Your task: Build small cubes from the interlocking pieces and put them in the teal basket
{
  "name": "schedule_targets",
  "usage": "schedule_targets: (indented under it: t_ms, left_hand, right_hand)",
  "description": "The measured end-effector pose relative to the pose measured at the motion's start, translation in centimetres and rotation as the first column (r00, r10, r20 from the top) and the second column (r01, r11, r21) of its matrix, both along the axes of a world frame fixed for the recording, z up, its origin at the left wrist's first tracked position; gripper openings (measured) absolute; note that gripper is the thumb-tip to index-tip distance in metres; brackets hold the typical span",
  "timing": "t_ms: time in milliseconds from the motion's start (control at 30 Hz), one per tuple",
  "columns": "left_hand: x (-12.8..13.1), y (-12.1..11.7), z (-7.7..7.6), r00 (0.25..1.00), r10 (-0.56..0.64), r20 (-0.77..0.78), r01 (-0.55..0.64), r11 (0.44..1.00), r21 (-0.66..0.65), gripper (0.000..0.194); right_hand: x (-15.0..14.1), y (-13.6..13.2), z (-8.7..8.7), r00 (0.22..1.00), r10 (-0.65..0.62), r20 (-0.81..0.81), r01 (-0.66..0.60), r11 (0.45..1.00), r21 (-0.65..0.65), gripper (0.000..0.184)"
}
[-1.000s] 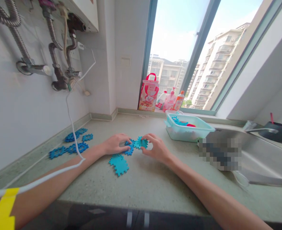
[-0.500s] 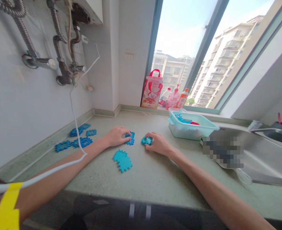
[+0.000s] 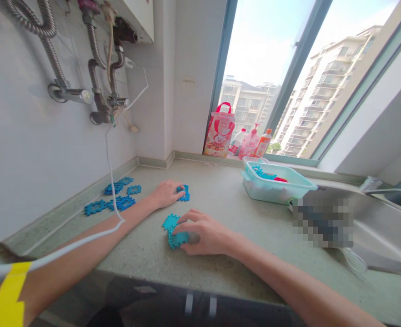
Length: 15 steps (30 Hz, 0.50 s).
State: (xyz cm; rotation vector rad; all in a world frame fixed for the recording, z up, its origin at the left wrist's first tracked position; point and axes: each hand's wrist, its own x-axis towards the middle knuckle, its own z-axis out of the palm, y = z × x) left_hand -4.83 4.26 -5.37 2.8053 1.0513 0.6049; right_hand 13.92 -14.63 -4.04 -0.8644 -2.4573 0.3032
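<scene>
Our left hand (image 3: 166, 194) rests on a blue piece (image 3: 184, 194) – fingers curled. Our right hand (image 3: 203, 236) presses the joined teal pieces (image 3: 173, 229) on the counter (image 3: 221, 200), fingers spread – more lie loose (image 3: 113, 198) by the wall.

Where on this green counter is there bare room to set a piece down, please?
Free: the patch between the right hand and the pale green plastic tub. Crowded: the wall side, with loose blue toothed tiles, and around the left hand.

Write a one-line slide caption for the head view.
Left hand rests on a small blue puzzle piece while right hand covers a teal interlocking tile cluster on the speckled countertop.
</scene>
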Motion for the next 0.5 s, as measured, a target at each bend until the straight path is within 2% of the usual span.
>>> schedule_targets:
  t_ms: [167, 267, 367, 500]
  left_hand:
    - [0.2, -0.2, 0.2, 0.999, 0.044, -0.020, -0.044, 0.999, 0.012, 0.036]
    - [0.3, -0.7, 0.4, 0.998, 0.052, -0.040, -0.052, 0.999, 0.012, 0.040]
    - [0.2, -1.2, 0.6, 0.998, 0.035, -0.055, -0.034, 0.999, 0.023, 0.045]
    - [0.0, -1.5, 0.6, 0.997, 0.009, -0.071, -0.008, 1.000, 0.019, 0.049]
  right_hand:
    - [0.3, 0.4, 0.1, 0.997, -0.078, -0.010, 0.078, 0.996, -0.044, 0.039]
    - [1.3, 0.8, 0.5, 0.987, -0.158, 0.040, 0.160, 0.986, -0.053, 0.043]
    - [3.7, 1.2, 1.1, 0.968, -0.234, 0.093, 0.241, 0.967, -0.083, 0.046]
    - [8.3, 1.7, 1.6, 0.944, -0.312, 0.110, 0.324, 0.938, -0.123, 0.047]
